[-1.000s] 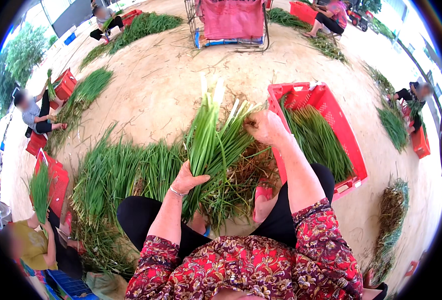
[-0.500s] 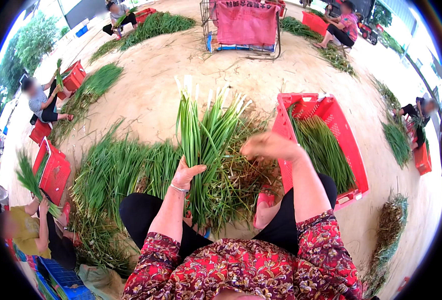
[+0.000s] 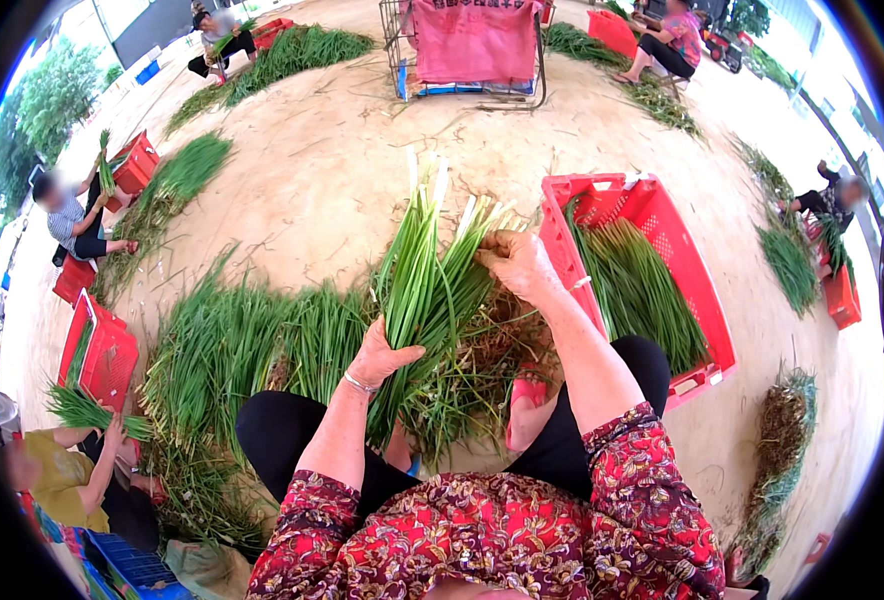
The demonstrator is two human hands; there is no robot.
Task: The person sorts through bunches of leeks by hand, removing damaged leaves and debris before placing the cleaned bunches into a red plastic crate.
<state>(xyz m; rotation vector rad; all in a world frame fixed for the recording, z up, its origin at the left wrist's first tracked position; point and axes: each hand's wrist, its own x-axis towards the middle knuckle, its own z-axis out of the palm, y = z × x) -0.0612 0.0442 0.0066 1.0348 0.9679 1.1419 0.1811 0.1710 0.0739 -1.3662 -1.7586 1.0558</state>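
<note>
My left hand (image 3: 380, 358) is wrapped round a thick bunch of garlic chives (image 3: 414, 275), holding it upright between my knees. Pale stalk ends fan out at the top of the bunch. At its right side, my right hand (image 3: 522, 266) pinches stalks near those pale ends; the fingertips are partly hidden. Below the bunch lies a tangle of brown and green trimmings (image 3: 502, 350). Just right of my right arm stands a red plastic crate (image 3: 712, 300), where cleaned chives (image 3: 642, 285) lie lengthwise.
A broad pile of loose chives (image 3: 242, 345) spreads to my left. Ahead is a wire cart (image 3: 397, 45) draped with a pink cloth (image 3: 477, 45). Several co-workers sit around with crates and piles, one near left beside a red crate (image 3: 107, 355). Dried trimmings (image 3: 777, 465) lie right.
My right hand has moved in to the bunch and now pinches stalks at its side. The bunch has tilted rightward. The near-left co-worker's handful of chives has lowered.
</note>
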